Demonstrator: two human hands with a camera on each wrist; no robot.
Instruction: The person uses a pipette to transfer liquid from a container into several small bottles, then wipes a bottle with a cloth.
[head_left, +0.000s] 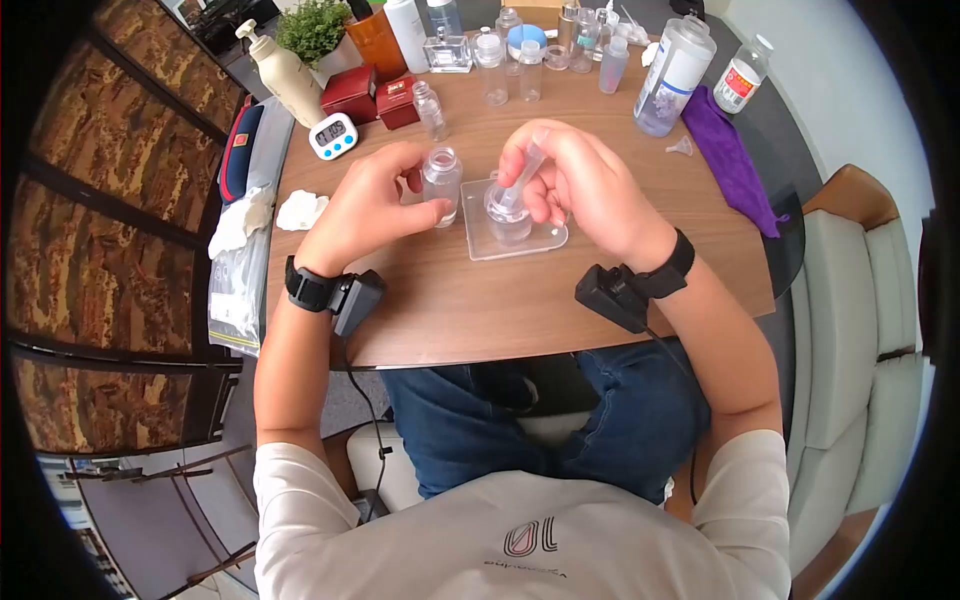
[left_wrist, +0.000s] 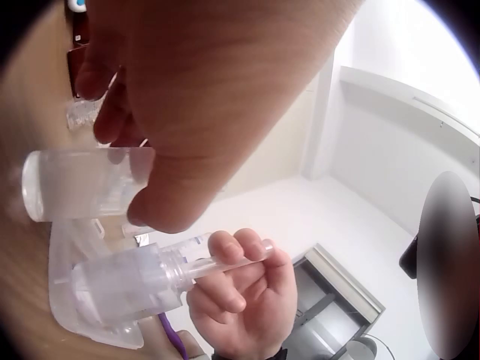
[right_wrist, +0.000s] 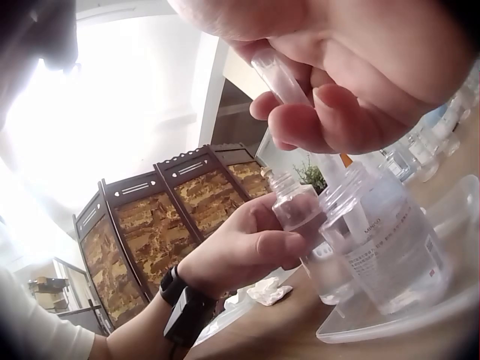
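My left hand (head_left: 365, 205) grips a small clear bottle (head_left: 441, 200) standing on the table, thumb on the near side and fingers behind. The bottle's threaded neck (right_wrist: 284, 184) is uncapped. Just right of it stands a wider clear bottle (left_wrist: 127, 289) with a printed label, also uncapped, holding clear liquid. It rests on a clear plastic tray (head_left: 484, 247). Over its mouth my right hand (head_left: 590, 185) pinches a slim, translucent plastic stick (head_left: 535, 155). The stick slants down into the wider bottle's opening; its upper end (right_wrist: 277, 75) shows above the fingers.
Behind the hands stand an empty clear bottle (head_left: 429, 112), a white timer (head_left: 333, 136) and red boxes (head_left: 398, 103). Several bottles line the back edge. A large bottle (head_left: 672, 80), a small funnel (head_left: 680, 147) and purple cloth (head_left: 735, 170) lie right; crumpled tissue (head_left: 302, 211) lies left.
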